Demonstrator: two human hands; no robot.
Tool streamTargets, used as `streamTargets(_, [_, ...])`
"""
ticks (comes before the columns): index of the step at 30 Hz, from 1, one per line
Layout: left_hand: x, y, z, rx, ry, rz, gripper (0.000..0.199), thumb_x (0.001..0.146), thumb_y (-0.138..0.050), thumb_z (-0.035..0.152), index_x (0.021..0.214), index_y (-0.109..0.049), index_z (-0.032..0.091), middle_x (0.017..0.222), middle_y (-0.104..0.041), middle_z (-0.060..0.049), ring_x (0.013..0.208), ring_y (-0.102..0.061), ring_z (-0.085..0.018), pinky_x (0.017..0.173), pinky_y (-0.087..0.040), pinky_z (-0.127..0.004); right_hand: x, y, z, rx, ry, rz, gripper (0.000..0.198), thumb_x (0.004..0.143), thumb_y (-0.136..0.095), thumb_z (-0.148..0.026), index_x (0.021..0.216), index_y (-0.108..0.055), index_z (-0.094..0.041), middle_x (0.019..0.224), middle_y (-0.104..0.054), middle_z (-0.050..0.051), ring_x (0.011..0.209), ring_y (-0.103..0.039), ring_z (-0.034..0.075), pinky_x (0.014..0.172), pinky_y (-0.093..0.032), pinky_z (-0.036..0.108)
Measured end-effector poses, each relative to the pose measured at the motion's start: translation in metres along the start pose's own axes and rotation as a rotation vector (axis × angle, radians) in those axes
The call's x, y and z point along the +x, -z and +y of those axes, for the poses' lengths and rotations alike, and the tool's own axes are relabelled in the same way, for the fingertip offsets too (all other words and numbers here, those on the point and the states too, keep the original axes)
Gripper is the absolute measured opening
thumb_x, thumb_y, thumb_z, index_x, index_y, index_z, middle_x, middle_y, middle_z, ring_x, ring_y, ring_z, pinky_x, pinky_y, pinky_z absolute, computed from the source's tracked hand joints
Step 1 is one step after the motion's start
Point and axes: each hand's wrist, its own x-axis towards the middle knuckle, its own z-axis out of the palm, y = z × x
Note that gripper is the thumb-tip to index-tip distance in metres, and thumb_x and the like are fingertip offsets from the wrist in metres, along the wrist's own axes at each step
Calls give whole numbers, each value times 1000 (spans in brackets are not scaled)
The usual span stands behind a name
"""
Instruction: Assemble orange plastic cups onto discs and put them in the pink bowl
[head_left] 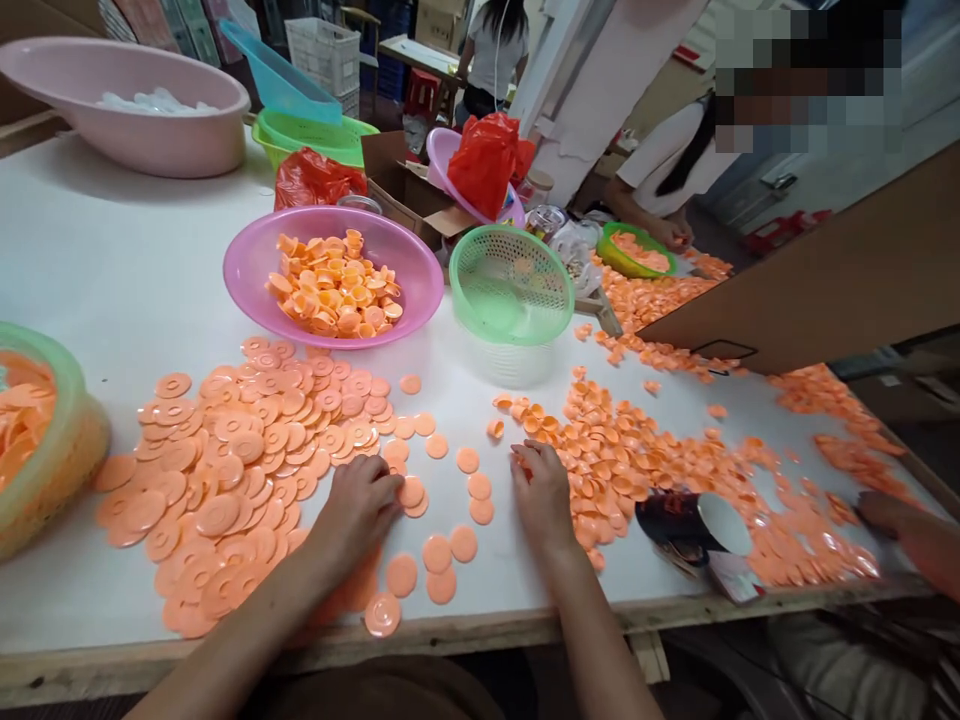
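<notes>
My left hand (362, 508) is at the right edge of a spread heap of flat orange toy saucers (221, 512). Its fingers are curled and pressed down at an orange saucer (411, 491). Across a strip of white table, my right hand (543, 492) is closed at the left side of a pile of small orange toy cups (600, 455). A bit of orange shows between its fingertips, apparently a cup. One loose cup (495, 429) lies just beyond that hand. Several single saucers (439, 585) lie scattered between my two hands.
Ahead stand a pink basin (247, 265) of orange cups and a green strainer basket (512, 345). A green basket (86, 470) of orange pieces is at left. A cardboard sheet (840, 265) crosses the right side. A co-worker's hand (889, 515) is at far right; another person sorts behind.
</notes>
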Motion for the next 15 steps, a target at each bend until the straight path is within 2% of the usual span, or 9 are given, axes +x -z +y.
streamTargets(3, [-1,3,-7,-29,-10,48,19,92,-50,23,92,-68,21,91,-60,-6,86,-51,-20,75,-39,-34,5,3,-1,85,-36,24,27,89,-45,-22,104,-67,-17,99,-67,11,94,-62,24,84,-50,39])
streamTargets(7, [0,2,0,15,-78,48,26,88,-58,25,113,-63,23,102,-58,-8,93,-49,-22,78,-40,-36,9,-1,1,159,-122,135,27,85,-50,-24,106,-65,-17,104,-66,12,91,-62,23,81,-52,37])
streamTargets(9, [2,-3,7,52,-99,11,21,84,-61,22,105,-65,24,104,-57,-8,93,-48,-23,79,-39,-37,7,-2,2,161,-143,153,25,84,-52,-26,102,-66,-16,103,-65,12,90,-62,23,79,-52,37])
streamTargets(12, [-2,-7,10,79,-90,3,8,82,-60,14,83,-64,21,102,-57,-7,94,-48,-23,79,-37,-38,2,1,5,131,-138,100,21,85,-55,-32,90,-69,-18,93,-66,10,88,-61,24,79,-50,39])
streamTargets(15, [-17,-1,0,93,-57,20,10,83,-57,13,82,-63,20,102,-58,-7,95,-49,-23,78,-36,-38,-1,9,1,169,-190,87,23,83,-59,-38,81,-70,-19,83,-68,8,79,-61,23,77,-49,39])
